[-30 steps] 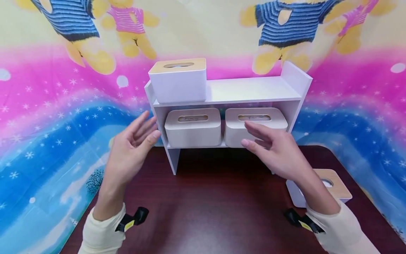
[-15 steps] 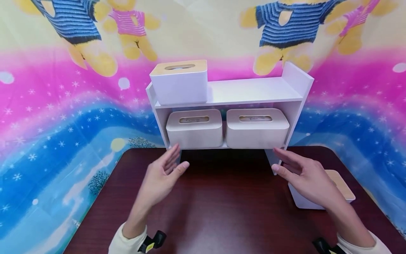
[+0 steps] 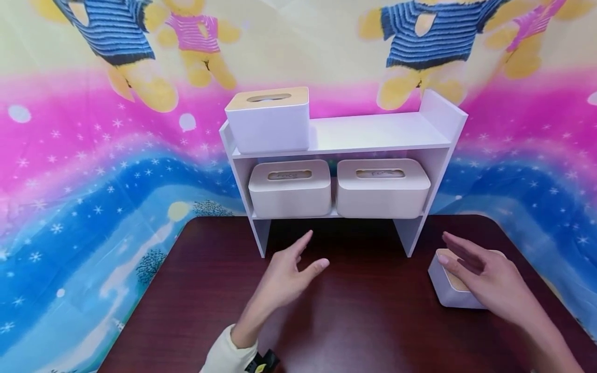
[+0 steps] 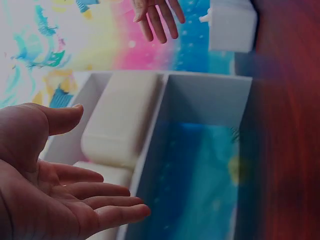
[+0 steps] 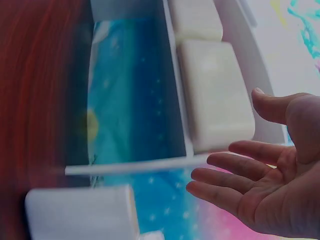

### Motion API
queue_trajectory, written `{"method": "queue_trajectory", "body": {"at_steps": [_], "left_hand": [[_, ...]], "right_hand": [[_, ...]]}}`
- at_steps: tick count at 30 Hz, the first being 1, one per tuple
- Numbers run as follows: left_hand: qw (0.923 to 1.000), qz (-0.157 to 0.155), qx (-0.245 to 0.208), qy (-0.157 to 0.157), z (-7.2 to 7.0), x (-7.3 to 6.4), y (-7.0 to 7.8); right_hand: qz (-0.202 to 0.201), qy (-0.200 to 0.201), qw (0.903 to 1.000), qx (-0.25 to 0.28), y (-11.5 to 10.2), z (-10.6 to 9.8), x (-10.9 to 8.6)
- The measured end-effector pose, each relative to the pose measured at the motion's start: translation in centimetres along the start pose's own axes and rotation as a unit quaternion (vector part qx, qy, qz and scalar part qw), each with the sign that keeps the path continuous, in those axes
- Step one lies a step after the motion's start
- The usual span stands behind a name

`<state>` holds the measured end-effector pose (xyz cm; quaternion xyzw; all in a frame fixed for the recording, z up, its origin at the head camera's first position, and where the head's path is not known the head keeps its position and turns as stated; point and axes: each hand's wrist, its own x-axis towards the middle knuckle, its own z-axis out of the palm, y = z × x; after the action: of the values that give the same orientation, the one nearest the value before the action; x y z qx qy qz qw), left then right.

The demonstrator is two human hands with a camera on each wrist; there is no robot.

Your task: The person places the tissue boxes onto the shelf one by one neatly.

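Observation:
My left hand (image 3: 284,277) hovers over the table in front of the shelf, fingers extended and thumb apart, holding nothing. Over at the right, my right hand (image 3: 489,277) is above a white tissue box with a wooden lid (image 3: 440,282), hiding much of it; whether it touches the box I cannot tell. In the right wrist view the fingers (image 5: 220,195) are straight and spread. Two off-white tissue boxes, a left one (image 3: 289,197) and a right one (image 3: 382,197), sit side by side on the lower shelf. Another wooden-lidded tissue box (image 3: 268,127) stands on the top shelf at the left.
The white two-tier shelf (image 3: 382,132) stands at the back of the dark red-brown table (image 3: 224,290). A patterned cloth (image 3: 116,207) hangs behind and along the sides. The shelf's side panels reach down to the tabletop as legs.
Both hands have come down from in front of the shelf and moved right. The right hand is now over the box on the table. The boxes have not moved.

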<state>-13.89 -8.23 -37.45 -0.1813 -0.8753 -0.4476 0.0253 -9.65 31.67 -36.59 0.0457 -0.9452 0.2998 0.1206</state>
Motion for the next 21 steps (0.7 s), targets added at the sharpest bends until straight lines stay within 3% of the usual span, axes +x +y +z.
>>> {"method": "queue_trajectory", "body": {"at_steps": [10,21], "left_hand": [[0.9994,0.001,0.013,-0.033,4.5,1.5,-0.3],[0.9968,-0.009,0.015,-0.078,8.7,2.5,1.5]], "right_hand": [[0.073,-0.024,0.9960,-0.046,3.6,-0.6,-1.6],[0.162,-0.009,0.9839,-0.075,8.1,-0.9,-2.7]]}}
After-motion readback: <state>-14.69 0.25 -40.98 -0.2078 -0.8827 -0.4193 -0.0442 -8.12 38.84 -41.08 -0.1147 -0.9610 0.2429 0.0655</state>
